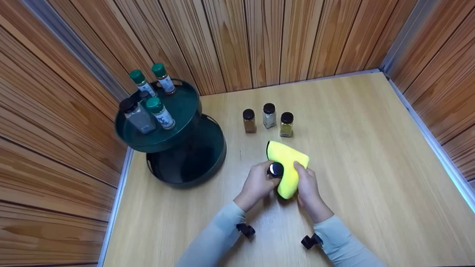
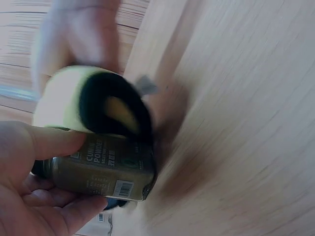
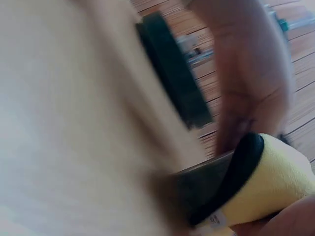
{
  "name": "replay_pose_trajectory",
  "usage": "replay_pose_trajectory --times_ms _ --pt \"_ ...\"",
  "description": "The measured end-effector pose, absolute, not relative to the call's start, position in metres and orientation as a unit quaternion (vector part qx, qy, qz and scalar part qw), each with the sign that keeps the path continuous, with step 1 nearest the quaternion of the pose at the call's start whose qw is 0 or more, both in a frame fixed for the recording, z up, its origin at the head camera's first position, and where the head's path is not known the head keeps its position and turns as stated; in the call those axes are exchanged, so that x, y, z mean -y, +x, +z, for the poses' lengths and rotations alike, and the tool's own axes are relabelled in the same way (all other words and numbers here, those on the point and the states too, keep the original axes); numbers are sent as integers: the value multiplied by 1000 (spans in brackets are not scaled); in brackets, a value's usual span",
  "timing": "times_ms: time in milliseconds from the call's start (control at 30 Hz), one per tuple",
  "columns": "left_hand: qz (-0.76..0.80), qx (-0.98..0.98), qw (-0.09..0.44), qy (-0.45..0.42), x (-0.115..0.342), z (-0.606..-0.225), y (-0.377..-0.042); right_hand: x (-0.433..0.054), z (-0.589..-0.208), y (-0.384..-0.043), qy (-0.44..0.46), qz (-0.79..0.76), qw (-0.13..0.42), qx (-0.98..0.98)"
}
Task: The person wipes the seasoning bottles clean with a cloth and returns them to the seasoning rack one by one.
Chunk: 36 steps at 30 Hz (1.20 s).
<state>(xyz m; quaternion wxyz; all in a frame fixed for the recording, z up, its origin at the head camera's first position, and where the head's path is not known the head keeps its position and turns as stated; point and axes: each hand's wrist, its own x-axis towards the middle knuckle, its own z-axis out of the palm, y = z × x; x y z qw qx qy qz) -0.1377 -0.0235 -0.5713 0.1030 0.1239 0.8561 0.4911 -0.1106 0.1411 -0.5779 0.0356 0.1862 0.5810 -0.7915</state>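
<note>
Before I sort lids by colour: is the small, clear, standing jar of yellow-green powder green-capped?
No, that clear jar wears a round black lid.

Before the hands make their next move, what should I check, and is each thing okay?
1. Left hand holding the cumin powder jar: ok.
2. Right hand gripping the yellow cloth: ok.
3. Cloth touching the jar's side: ok.
4. Black cap screwed tight: cannot tell, though it's on.
5. Three other jars standing upright on the table: ok.
6. Cumin powder jar clean all over: cannot tell.
</note>
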Motion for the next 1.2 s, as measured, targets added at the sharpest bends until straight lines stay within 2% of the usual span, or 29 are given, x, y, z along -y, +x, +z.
replay_pose_trajectory --times_ms 100,333,633,767,933,1100,1200 --pt "505 -848 113 114 23 -571 -138 -143 -582 -112 190 -785 52 -588" --pt "491 -861 108 77 24 -569 -139 -150 -577 -113 193 -787 53 -584" --pt "547 -835 46 42 37 -543 -141 -148 -567 -104 168 -756 -32 -632" --pt "612 -790 18 35 35 -529 -136 -146 -563 -103 142 -745 -39 -651" --pt "678 -734 -8 39 27 -523 -126 -145 -563 -107 123 -826 5 -550" --pt "680 -728 -28 80 21 -525 -117 -149 -565 -110 159 -897 77 -406" --pt "665 -739 -54 99 21 -530 -115 -149 -564 -108 180 -890 90 -410"
